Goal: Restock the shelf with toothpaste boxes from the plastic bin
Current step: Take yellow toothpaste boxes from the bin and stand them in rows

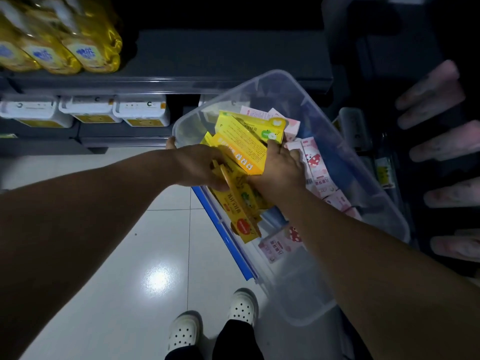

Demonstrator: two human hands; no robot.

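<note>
Clear bin (311,294), yellow boxes (241,149), pink boxes (315,165), likely toothpaste

One bin (363,183), two hands (197,167) (279,167), three tubs (33,110) (88,107) (141,109) (white)

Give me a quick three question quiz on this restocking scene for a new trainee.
1. True or false: the left hand and the right hand both grip yellow boxes at the plastic bin.
2. Multiple choice: which boxes lie in the bin just to the right of the right hand? A) pink boxes B) green boxes C) black boxes
3. Fill in: the strip along the bin's left rim is coloured ____.
Key: 1 true; 2 A; 3 blue.
</note>
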